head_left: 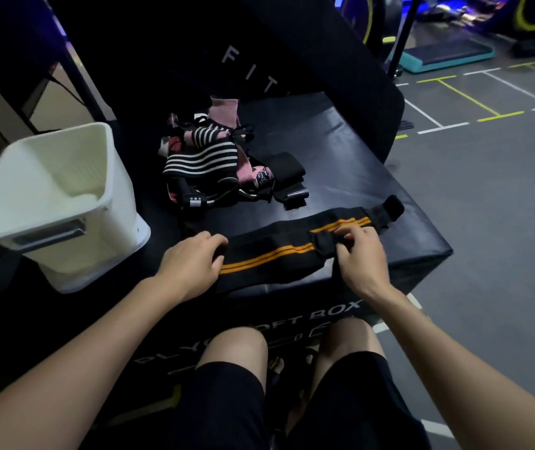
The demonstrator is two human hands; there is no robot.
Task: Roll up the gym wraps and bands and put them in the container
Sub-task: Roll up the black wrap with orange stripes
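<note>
Closest to the lens are the person's bare knees and black shorts, tucked up against the front of a black soft plyo box, with both forearms reaching forward over it.

The thing being worked on is the black wrap with orange stripes, laid out flat along the near edge of the box top, running left to right with its far end curling up at the right corner. Makes sense to me: spread flat like that it's easy to start a tight roll from one end. The left hand sits on the wrap's left end with fingers curled over it, looks like it's gripping that end, probably to pin it or start the roll. The right hand is over the middle, fingertips bent and pinching at a small black tab or loop on the wrap, though motion blur makes the exact grip a bit fuzzy.

Behind the wrap, middle of the box top, there's the pile of other stuff still waiting: black-and-white striped bands, something pink and patterned, and a folded black wrap just beside it.

The white plastic container stands at the left, near the left hand, so drop-offs are a short reach. As far as I can tell nothing rolled is in it yet; the bottom looks pale and bare, but it's blurry.
</note>
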